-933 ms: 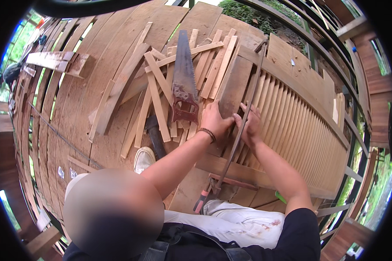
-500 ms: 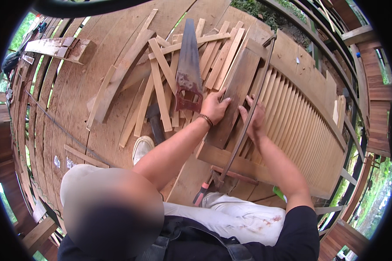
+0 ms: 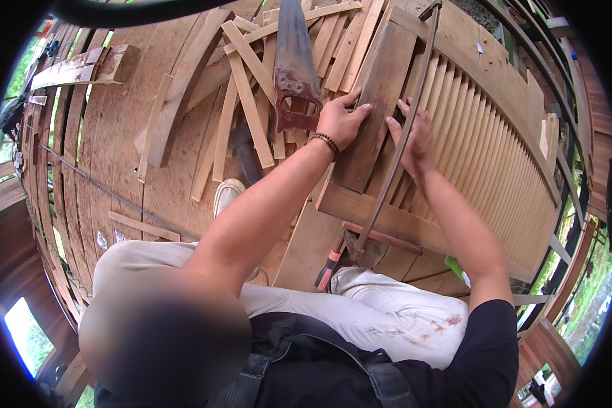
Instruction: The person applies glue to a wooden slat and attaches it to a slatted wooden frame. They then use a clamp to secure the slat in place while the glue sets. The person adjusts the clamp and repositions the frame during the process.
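A broad dark-brown wooden board [image 3: 376, 102] lies along the left end of a louvred wooden panel [image 3: 479, 129] with a row of thin slats. My left hand [image 3: 343, 122] grips its left edge, thumb on the upper face. At its right edge my right hand [image 3: 415, 139] has curled fingers and thumb against the board; the fingertips' undersides are hidden. A long metal bar clamp [image 3: 396, 149] spans the panel lengthwise, its bar crossing over my right fingers. The clamp's red-and-black handle [image 3: 328, 268] is at the near end, by my knee.
A handsaw [image 3: 294, 61] with a dark red handle rests on a heap of loose wooden strips [image 3: 248, 102] to the left. A hammer-like dark tool [image 3: 245, 149] lies below them. A curved timber [image 3: 183, 88] is farther left on the plank floor [image 3: 109, 156].
The whole view has shifted, so the panel, saw and strips sit higher in the picture. Both hands stay at the same board, with little change in their grip.
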Available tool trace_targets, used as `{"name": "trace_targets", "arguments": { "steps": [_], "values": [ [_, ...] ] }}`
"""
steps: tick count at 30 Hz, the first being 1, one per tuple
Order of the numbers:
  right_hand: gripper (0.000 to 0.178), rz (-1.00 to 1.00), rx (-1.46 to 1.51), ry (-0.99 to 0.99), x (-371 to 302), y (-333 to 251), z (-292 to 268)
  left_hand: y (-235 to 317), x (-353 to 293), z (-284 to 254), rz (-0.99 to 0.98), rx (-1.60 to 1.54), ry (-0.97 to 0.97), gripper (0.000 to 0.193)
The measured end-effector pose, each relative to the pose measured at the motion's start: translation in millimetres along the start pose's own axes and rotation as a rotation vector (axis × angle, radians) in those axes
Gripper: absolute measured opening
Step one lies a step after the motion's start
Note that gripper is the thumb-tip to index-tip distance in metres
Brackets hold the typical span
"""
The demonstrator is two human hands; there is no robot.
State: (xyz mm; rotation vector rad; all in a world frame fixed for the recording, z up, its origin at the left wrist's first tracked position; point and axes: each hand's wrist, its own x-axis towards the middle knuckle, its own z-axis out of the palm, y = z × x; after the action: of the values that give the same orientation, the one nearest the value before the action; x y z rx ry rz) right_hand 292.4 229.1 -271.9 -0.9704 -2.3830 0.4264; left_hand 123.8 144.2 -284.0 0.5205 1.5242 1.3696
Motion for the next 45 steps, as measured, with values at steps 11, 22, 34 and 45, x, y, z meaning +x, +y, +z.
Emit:
{"name": "trace_targets", "arguments": {
  "steps": [11,22,34,45],
  "values": [
    [0.043,0.1,0.019,-0.05,-1,2,-2,4,3,0,-0.059,-0.142,-0.011,0.053],
    [0.044,0.086,0.035,-0.033,0,0,-4,7,-1,4,-0.04,-0.093,0.02,0.052],
    [0.046,0.062,0.09,-0.002,-2,-7,-9,3,-2,6,-0.004,-0.098,0.025,0.046],
    [0.045,0.067,0.084,-0.025,-2,-8,-8,2,2,0,0.001,-0.14,0.004,0.048]
  ]
}}
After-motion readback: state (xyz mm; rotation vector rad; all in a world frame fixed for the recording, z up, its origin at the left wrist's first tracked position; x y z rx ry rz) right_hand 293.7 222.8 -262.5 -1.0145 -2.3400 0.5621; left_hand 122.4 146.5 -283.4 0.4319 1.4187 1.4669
